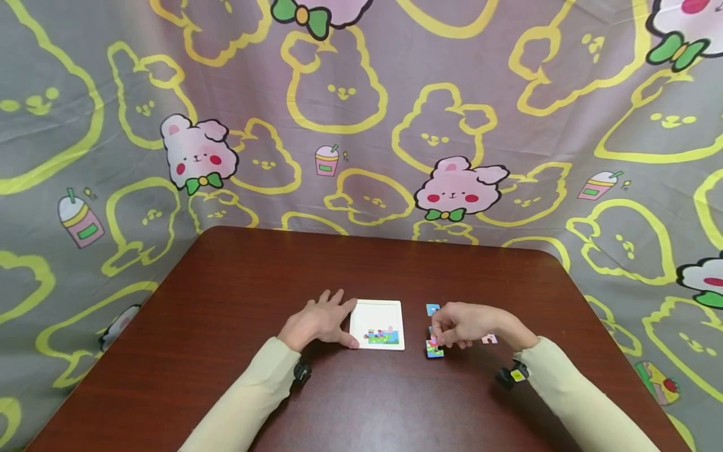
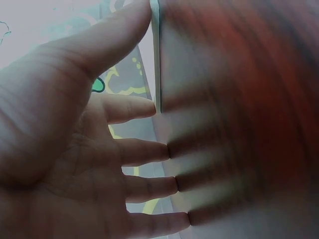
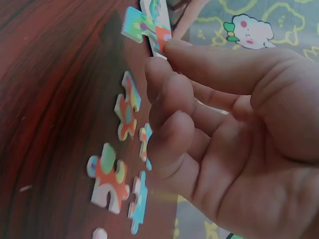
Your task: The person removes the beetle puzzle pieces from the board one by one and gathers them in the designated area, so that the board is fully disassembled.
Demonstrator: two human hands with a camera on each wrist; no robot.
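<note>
My left hand point(image 1: 321, 319) lies at the left side of a white puzzle tray point(image 1: 375, 311), fingers straight and spread. Its thumb and index fingertip touch the tray's edge point(image 2: 157, 59) in the left wrist view. Joined puzzle pieces point(image 1: 384, 336) with a green and blue picture fill the tray's lower right part. Right of the tray, my right hand point(image 1: 464, 323) pinches a colourful jigsaw piece point(image 3: 133, 25) between thumb and index finger. In the head view that piece point(image 1: 435, 350) is partly covered by the fingertips.
Several loose jigsaw pieces lie on the dark wooden table point(image 1: 271, 270) under and beside my right hand, among them an orange one point(image 3: 110, 184) and a light blue one point(image 1: 432, 309). A patterned cloth point(image 1: 361, 150) hangs behind the table.
</note>
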